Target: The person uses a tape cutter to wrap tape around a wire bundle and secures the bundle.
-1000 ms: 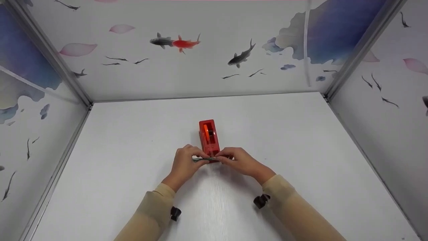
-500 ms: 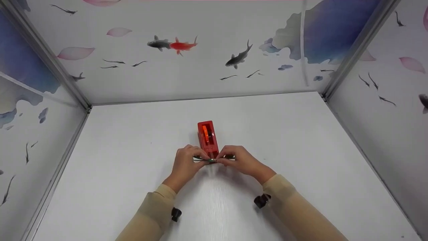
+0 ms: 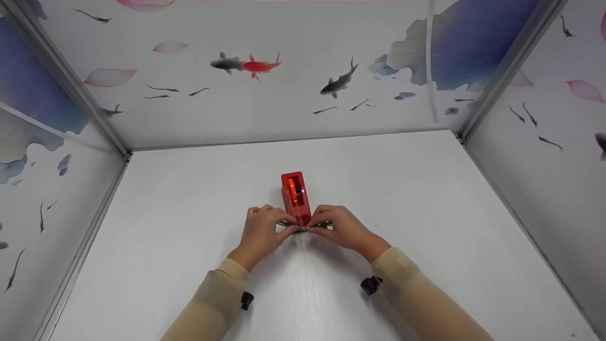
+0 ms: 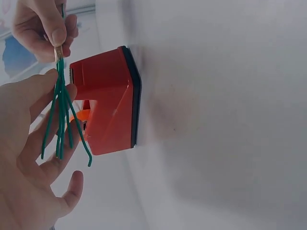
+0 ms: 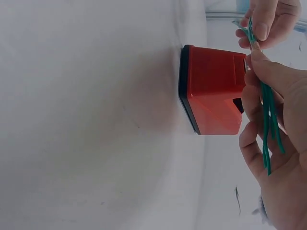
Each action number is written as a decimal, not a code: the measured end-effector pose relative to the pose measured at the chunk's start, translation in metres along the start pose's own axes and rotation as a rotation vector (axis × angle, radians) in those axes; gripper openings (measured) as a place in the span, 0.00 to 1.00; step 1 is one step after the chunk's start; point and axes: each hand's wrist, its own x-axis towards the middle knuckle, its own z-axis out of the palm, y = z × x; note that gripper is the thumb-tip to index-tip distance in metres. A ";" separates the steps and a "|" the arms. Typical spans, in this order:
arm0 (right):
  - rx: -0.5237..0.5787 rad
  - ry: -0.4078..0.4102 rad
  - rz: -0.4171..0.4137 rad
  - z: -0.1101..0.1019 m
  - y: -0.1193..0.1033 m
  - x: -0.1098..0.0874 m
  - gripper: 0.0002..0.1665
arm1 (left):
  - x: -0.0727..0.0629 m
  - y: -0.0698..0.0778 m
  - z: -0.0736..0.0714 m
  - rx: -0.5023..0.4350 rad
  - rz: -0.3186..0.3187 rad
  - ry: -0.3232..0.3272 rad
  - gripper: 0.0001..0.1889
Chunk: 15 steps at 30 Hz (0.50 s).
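Between both hands, in front of the red tape dispenser (image 3: pixel 305 211), a thin bundle of green wires (image 4: pixel 61 91) is held crosswise. My left hand (image 3: pixel 262 231) pinches one side of it between thumb and fingertips. On the other side my right hand (image 3: pixel 344 228) pinches it the same way, close to the left fingertips. Loose green ends fan out past the left palm in the left wrist view, and green strands (image 5: pixel 266 124) run over the right palm in the right wrist view. A short tan band (image 4: pixel 58 51) shows at the middle. An orange tape core (image 3: pixel 292 190) sits in the dispenser.
The dispenser stands on a white table (image 3: pixel 189 189), its cutter end toward the person. Printed panels with fish (image 3: pixel 337 86) rise behind and at both sides. Each sleeve carries a small black wrist camera (image 3: pixel 370 285).
Both hands stay at the dispenser's front end while the fingertips shift slightly on the bundle. Green ends by the right hand show more plainly. The dispenser stays put; the head view tilts a little.
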 end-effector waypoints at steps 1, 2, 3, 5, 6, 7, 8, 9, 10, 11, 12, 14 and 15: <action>-0.011 0.006 -0.008 -0.001 0.000 0.000 0.09 | 0.000 0.000 0.000 0.012 0.002 -0.006 0.10; -0.022 0.012 -0.021 -0.001 0.000 -0.001 0.10 | 0.000 0.000 0.000 0.019 0.007 -0.013 0.10; -0.033 0.017 -0.033 -0.002 0.000 -0.001 0.10 | 0.000 0.000 -0.001 0.024 0.009 -0.020 0.10; -0.050 0.032 -0.059 -0.002 0.000 -0.001 0.10 | 0.000 0.000 -0.001 0.033 0.018 -0.027 0.11; -0.057 0.038 -0.070 -0.003 -0.001 -0.001 0.10 | 0.000 0.000 -0.001 0.035 0.020 -0.030 0.11; -0.064 0.044 -0.077 -0.003 0.000 -0.001 0.10 | 0.000 0.000 -0.001 0.035 0.019 -0.035 0.11; -0.069 0.049 -0.082 -0.003 0.000 -0.001 0.10 | -0.001 0.000 -0.001 0.036 0.019 -0.038 0.11; -0.072 0.054 -0.084 -0.003 0.000 -0.001 0.10 | -0.001 0.000 -0.001 0.035 0.019 -0.040 0.11; -0.075 0.056 -0.081 -0.003 0.000 -0.001 0.10 | -0.001 0.000 -0.001 0.034 0.020 -0.040 0.11; -0.077 0.054 -0.072 -0.002 0.000 -0.001 0.10 | -0.001 0.000 -0.001 0.033 0.019 -0.041 0.10; -0.074 0.051 -0.062 -0.002 0.000 -0.001 0.10 | -0.001 0.000 -0.001 0.033 0.022 -0.038 0.10; -0.068 0.034 -0.020 -0.003 0.000 -0.002 0.10 | -0.001 0.000 0.000 0.030 0.030 -0.031 0.10; -0.062 0.021 0.003 -0.003 0.000 -0.001 0.10 | -0.001 0.000 -0.001 0.032 0.035 -0.024 0.11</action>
